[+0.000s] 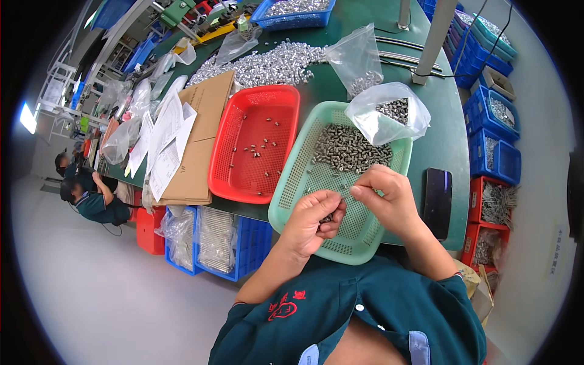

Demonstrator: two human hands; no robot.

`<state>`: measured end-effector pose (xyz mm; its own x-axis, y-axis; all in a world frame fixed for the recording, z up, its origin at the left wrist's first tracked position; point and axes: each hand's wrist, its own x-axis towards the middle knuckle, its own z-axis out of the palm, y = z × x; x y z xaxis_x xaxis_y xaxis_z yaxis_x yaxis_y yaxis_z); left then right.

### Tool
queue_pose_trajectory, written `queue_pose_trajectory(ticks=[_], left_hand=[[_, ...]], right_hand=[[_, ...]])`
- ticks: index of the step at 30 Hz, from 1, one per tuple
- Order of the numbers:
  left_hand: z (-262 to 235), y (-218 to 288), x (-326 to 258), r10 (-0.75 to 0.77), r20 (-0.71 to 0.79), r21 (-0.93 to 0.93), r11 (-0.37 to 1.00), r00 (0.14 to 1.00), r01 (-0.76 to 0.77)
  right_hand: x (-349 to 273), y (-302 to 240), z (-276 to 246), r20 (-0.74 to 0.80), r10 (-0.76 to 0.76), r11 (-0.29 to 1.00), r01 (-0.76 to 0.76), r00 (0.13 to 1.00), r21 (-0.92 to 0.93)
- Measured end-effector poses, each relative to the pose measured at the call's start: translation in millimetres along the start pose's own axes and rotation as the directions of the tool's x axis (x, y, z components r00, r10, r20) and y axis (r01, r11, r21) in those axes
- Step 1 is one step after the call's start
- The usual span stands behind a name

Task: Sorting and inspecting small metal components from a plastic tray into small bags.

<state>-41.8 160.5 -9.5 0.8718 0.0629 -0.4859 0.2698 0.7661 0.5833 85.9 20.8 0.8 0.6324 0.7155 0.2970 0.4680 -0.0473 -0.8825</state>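
Green table [447, 143], upper middle // parts [350, 149] piled just above both hands, right hand [389, 198] nearer // left hand [313, 222] curled round some, right's pinched, can't tell if gripping

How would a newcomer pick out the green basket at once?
On the dark green table, find the near edge where the left hand and right hand are. Beneath them, right of the red basket, sits a perforated pale green basket. Its mint colour and dense heap of small metal parts set it apart from the red one, which holds only a few scattered pieces.
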Motion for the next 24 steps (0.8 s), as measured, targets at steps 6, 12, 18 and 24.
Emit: queue_pose_trajectory(ticks=[6,12,18,24], left_hand=[[-7,-3,2,-0.010,0.076,-0.042,0.999,0.997,0.014],[-4,0,0,-0.042,0.177,0.083,0.996,0.983,0.028],[-8,0,-2,-0.086,0.271,-0.002,0.996,0.959,0.090],[-16,-3,7,-0.058,0.138,-0.238,0.967,0.989,0.090]], right_hand=[[0,8,0,0.039,-0.058,0.992,0.054,0.998,0.113],[-1,22,-4,0.234,0.169,0.876,-0.255,0.957,0.410],[8,27,-17,0.327,0.273,0.640,-0.424,0.905,0.640],[-4,7,0,-0.072,-0.082,0.986,0.091,0.994,0.138]])
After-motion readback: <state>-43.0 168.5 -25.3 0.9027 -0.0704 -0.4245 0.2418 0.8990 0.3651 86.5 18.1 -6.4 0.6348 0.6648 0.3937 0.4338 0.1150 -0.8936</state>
